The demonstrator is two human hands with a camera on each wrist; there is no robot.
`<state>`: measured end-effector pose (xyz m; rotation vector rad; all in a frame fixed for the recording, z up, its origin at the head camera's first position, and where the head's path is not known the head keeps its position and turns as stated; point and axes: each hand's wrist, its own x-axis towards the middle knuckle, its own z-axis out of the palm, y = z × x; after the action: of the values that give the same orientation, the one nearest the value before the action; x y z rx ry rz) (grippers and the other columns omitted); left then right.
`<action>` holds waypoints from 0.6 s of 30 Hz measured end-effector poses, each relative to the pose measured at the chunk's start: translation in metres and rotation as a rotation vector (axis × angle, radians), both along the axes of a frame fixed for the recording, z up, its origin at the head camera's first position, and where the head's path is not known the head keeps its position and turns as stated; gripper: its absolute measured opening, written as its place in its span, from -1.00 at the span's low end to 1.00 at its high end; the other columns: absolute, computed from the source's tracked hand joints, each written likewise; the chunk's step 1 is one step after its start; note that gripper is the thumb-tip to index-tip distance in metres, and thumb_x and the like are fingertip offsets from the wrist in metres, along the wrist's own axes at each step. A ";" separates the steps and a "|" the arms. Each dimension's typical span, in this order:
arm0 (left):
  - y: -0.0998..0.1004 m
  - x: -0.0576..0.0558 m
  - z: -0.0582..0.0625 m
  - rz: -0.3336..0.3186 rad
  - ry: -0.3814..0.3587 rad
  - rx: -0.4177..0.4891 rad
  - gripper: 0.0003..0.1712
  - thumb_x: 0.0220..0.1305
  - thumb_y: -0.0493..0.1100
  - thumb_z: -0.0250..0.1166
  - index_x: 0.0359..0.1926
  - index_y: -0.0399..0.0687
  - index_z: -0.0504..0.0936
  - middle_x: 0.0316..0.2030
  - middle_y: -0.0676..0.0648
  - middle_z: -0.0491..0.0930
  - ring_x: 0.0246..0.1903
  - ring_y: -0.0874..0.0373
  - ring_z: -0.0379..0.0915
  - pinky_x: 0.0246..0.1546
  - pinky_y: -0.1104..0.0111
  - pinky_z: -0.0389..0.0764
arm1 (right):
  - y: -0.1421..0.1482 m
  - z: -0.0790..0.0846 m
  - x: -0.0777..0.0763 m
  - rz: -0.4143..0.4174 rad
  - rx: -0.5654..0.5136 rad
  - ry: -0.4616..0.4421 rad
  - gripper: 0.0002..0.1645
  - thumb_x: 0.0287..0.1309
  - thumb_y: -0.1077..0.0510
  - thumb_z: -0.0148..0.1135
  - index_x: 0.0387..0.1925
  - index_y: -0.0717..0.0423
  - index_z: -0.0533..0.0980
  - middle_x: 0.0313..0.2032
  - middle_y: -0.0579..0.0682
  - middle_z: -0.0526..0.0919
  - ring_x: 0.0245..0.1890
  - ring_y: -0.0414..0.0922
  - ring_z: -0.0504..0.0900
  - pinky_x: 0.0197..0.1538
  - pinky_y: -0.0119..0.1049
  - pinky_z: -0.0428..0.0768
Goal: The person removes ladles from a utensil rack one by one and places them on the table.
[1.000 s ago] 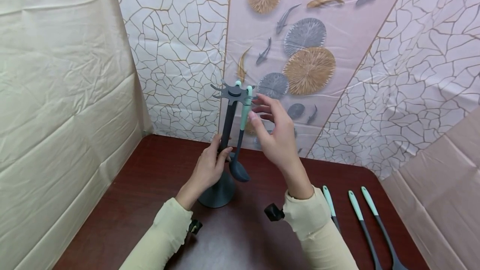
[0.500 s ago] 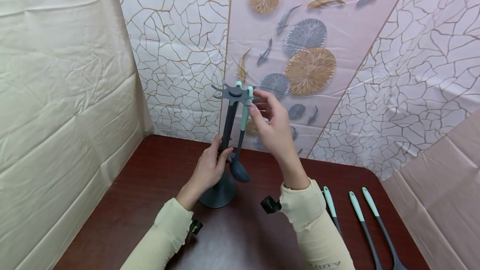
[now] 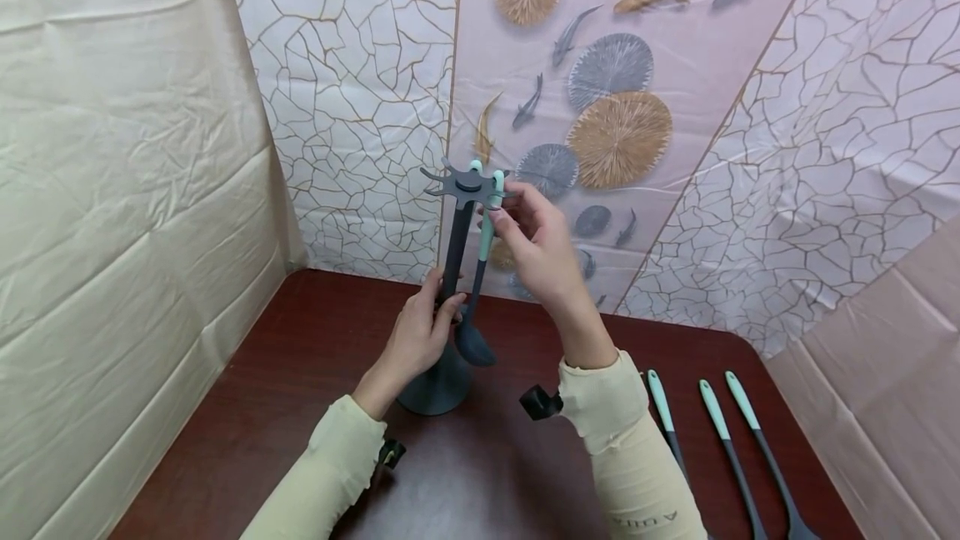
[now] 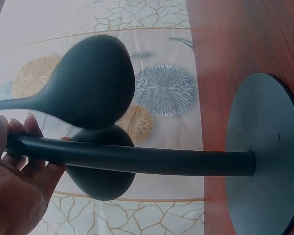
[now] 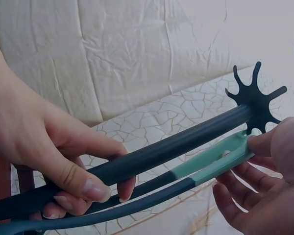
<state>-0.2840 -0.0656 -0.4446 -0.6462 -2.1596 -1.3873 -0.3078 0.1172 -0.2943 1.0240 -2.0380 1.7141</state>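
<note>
My left hand (image 3: 417, 332) grips the dark pole (image 4: 152, 160) of a utensil stand, whose round base (image 3: 437, 388) sits on the table. At the top of the pole is a hooked rack (image 3: 459, 185). A ladle (image 3: 476, 343) with a mint-green handle hangs from a hook on the rack's right side, bowl down. My right hand (image 3: 546, 244) pinches the upper part of that handle between thumb and fingers. A second mint-handled utensil (image 4: 102, 187) hangs behind the pole; its rounded dark head is partly hidden by the pole in the left wrist view.
Several more mint-handled utensils (image 3: 738, 402) lie on the dark red table (image 3: 247, 407) at the right, their lower ends cut off or behind the right sleeve (image 3: 607, 407). Patterned cloth (image 3: 352, 107) hangs behind the table, and a cream cloth (image 3: 135, 190) at the left.
My right hand has moved left onto the ladle's handle and its fingers have closed in on it. The ladle's bowl has swung slightly left. The left hand stays on the pole.
</note>
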 end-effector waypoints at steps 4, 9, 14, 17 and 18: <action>0.000 -0.001 -0.001 -0.001 0.021 -0.007 -0.62 0.67 -0.11 0.12 0.39 0.02 0.39 -0.26 -0.13 0.67 -0.34 0.14 0.68 -0.37 0.23 0.66 | 0.001 0.000 0.000 0.010 0.002 -0.002 -0.67 0.58 0.30 0.11 0.27 0.30 0.48 -0.01 0.27 0.66 0.07 0.08 0.70 0.01 -0.17 0.68; 0.001 -0.002 -0.002 0.006 0.029 -0.010 -0.60 0.67 -0.12 0.14 0.41 0.02 0.38 -0.21 -0.20 0.68 -0.32 0.13 0.70 -0.38 0.20 0.64 | 0.001 -0.001 0.000 -0.004 0.007 0.002 -0.64 0.59 0.29 0.11 0.29 0.31 0.47 0.02 0.30 0.65 0.02 0.07 0.69 -0.03 -0.26 0.65; 0.001 -0.002 -0.002 0.013 0.029 -0.010 -0.59 0.66 -0.13 0.15 0.40 0.01 0.38 -0.23 -0.16 0.68 -0.32 0.12 0.70 -0.37 0.20 0.63 | -0.002 -0.006 -0.004 -0.023 -0.005 0.048 -0.65 0.57 0.29 0.13 0.28 0.32 0.47 -0.02 0.26 0.67 -0.05 0.22 0.68 -0.09 -0.22 0.66; 0.001 -0.002 -0.002 0.014 0.032 -0.008 -0.60 0.66 -0.13 0.15 0.40 0.01 0.38 -0.24 -0.14 0.67 -0.32 0.12 0.69 -0.37 0.20 0.63 | -0.003 -0.008 -0.005 -0.038 0.003 0.090 -0.65 0.57 0.29 0.14 0.27 0.33 0.47 -0.05 0.26 0.68 -0.12 0.17 0.68 -0.14 -0.21 0.66; 0.001 -0.002 -0.002 0.015 0.034 -0.007 -0.60 0.66 -0.13 0.15 0.40 0.01 0.38 -0.24 -0.14 0.67 -0.32 0.13 0.69 -0.36 0.21 0.64 | -0.004 -0.008 -0.005 -0.041 0.005 0.101 -0.66 0.56 0.29 0.14 0.26 0.34 0.47 -0.07 0.26 0.68 -0.16 0.13 0.68 -0.16 -0.22 0.66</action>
<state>-0.2860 -0.0648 -0.4462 -0.6505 -2.1392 -1.3526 -0.3128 0.1135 -0.3025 1.0405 -1.9873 1.6051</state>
